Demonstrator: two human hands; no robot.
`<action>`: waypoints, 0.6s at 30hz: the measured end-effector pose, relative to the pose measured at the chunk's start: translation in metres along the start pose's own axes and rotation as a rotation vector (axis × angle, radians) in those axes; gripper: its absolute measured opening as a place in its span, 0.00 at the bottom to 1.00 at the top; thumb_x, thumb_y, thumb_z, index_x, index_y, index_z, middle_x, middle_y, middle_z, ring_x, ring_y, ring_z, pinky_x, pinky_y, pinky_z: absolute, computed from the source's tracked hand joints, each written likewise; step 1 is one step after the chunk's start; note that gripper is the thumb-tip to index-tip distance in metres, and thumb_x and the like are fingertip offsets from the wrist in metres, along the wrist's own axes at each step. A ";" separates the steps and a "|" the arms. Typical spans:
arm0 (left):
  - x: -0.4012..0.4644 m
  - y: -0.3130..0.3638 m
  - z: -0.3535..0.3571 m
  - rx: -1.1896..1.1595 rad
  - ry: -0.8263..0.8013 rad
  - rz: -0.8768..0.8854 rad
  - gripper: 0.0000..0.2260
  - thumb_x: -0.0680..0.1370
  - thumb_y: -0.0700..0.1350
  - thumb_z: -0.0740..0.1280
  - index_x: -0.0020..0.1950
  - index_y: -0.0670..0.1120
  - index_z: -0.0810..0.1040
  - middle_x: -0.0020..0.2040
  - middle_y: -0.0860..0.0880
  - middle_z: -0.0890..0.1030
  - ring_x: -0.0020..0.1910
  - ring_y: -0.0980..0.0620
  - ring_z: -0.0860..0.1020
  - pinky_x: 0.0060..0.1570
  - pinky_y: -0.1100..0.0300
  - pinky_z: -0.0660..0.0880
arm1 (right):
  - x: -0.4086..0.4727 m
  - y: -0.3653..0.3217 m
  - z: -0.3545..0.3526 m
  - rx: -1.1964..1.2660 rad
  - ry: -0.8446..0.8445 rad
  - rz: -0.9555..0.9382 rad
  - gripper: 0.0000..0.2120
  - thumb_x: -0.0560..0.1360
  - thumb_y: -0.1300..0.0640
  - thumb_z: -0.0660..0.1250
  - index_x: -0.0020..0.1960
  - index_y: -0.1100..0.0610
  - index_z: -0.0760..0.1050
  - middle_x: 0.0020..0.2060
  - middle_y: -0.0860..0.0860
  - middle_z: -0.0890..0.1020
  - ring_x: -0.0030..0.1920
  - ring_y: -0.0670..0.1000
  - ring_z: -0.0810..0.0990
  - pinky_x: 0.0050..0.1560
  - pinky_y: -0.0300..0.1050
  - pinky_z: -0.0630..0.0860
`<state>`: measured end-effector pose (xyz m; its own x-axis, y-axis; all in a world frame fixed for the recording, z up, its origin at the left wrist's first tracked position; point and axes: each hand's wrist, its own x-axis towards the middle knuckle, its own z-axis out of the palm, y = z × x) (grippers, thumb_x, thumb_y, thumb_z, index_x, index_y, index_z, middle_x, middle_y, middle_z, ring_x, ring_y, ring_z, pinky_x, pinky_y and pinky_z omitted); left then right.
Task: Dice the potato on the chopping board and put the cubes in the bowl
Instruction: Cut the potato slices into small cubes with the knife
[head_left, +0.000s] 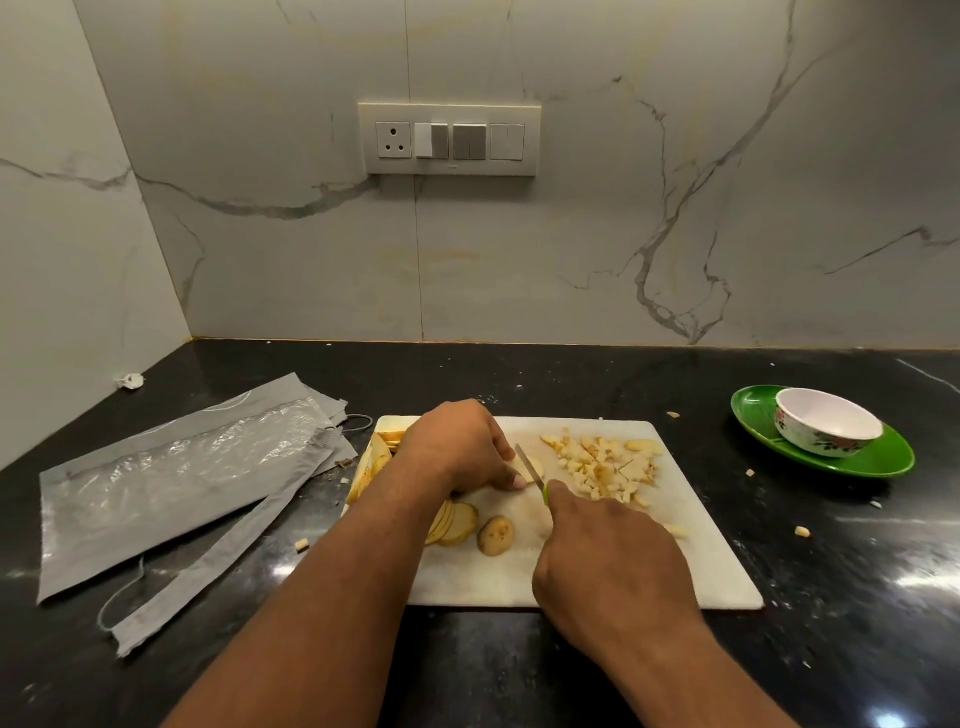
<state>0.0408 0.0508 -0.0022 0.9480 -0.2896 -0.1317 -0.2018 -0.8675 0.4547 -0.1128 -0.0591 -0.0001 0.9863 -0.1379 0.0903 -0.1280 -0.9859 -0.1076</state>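
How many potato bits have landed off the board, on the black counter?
4 that I can make out: one left of the chopping board at, one behind it, two to its right. Arms may hide others.

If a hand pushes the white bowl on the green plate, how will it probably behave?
The bowl looks empty, so probably light. It sits off-centre on the glossy, sloping plate, so it may slide rather than tip. Its wide mouth and low shape suggest fair stability.

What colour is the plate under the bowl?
Green; the plate under the white floral bowl shows best in the head view.
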 end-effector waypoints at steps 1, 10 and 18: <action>0.001 0.000 0.000 -0.005 -0.003 -0.002 0.18 0.71 0.56 0.80 0.59 0.53 0.87 0.52 0.53 0.86 0.50 0.53 0.81 0.55 0.52 0.82 | -0.003 0.001 0.002 -0.013 -0.008 -0.008 0.28 0.80 0.52 0.55 0.79 0.48 0.55 0.62 0.52 0.77 0.58 0.54 0.77 0.48 0.47 0.70; 0.000 -0.002 -0.002 0.055 -0.019 0.053 0.18 0.74 0.56 0.78 0.62 0.53 0.86 0.55 0.53 0.85 0.50 0.54 0.80 0.54 0.56 0.80 | -0.036 0.009 -0.016 -0.010 -0.096 0.040 0.29 0.80 0.49 0.52 0.80 0.43 0.50 0.61 0.51 0.76 0.58 0.54 0.77 0.50 0.48 0.71; -0.004 -0.003 -0.007 0.079 0.003 0.060 0.11 0.75 0.51 0.78 0.56 0.53 0.88 0.53 0.53 0.86 0.47 0.55 0.80 0.55 0.57 0.80 | 0.000 -0.006 0.002 0.005 -0.002 -0.003 0.29 0.79 0.54 0.56 0.79 0.48 0.56 0.61 0.52 0.78 0.58 0.55 0.78 0.48 0.48 0.71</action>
<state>0.0395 0.0567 0.0029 0.9345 -0.3406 -0.1034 -0.2768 -0.8780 0.3905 -0.1116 -0.0530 -0.0009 0.9869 -0.1347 0.0889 -0.1244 -0.9859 -0.1123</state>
